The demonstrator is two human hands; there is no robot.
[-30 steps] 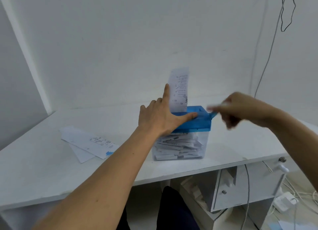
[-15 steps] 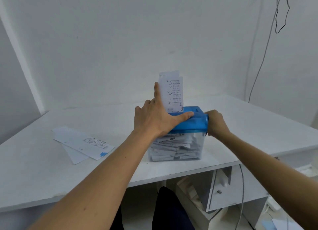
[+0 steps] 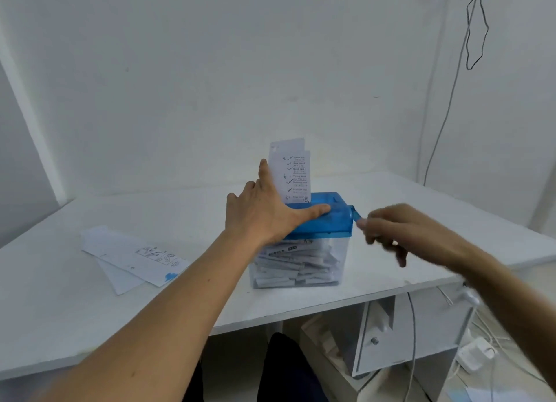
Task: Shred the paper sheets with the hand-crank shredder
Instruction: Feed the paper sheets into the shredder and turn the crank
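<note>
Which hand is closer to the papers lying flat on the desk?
Left. The left hand rests on the shredder lid, just right of the loose sheets; the right hand is beyond the shredder at the crank.

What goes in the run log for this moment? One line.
left hand steadying shredder lid | right hand on crank, blurred | sheet upright in slot | bin holds strips

One shredder point(image 3: 319, 221), two hands — three paper sheets

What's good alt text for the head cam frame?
A person's left hand presses down on the blue lid of a hand-crank shredder with a printed sheet standing in its slot, while the blurred right hand works the crank. Strips fill the clear bin; spare sheets lie left on the white desk.
</note>
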